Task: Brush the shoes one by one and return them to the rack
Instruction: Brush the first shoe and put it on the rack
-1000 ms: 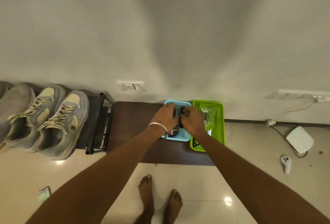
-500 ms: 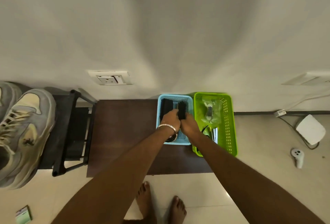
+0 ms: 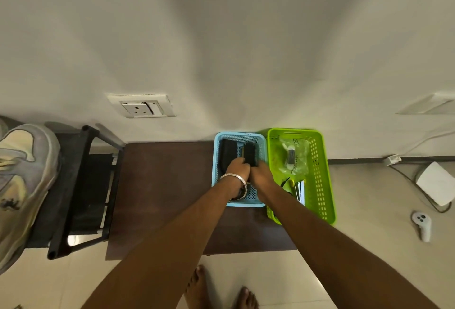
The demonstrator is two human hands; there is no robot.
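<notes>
Both hands reach into a small light-blue perforated plastic basket (image 3: 240, 136). The left hand (image 3: 237, 167), with a silver bangle (image 3: 232, 176) on its wrist, has its fingers curled around the near end of a black-bristled shoe brush with a pale wooden back (image 3: 249, 152), which lies lengthwise in the basket. The right hand (image 3: 261, 175) presses in just beside the left one at the same end of the brush; its fingers are hidden behind the hand, so whether they grip anything cannot be told. A second black brush (image 3: 227, 153) lies along the left side of the basket, and a round dark tin (image 3: 242, 191) shows partly under the left wrist.

The blue basket sits on a dark brown wooden surface (image 3: 167, 190) against a pale wall. Touching its right side is a larger lime-green perforated plastic basket (image 3: 322, 178) holding a clear plastic bag (image 3: 293, 156) and some small items.

To the left of the surface stands a black metal shoe rack (image 3: 73, 193), with a grey and cream lace-up sneaker (image 3: 23, 180) resting on it at the frame's left edge. Bare feet (image 3: 197, 286) stand on the glossy tiled floor below. On the floor to the right lie a white game controller (image 3: 422, 225) and a white box (image 3: 435, 183) with a cable.
</notes>
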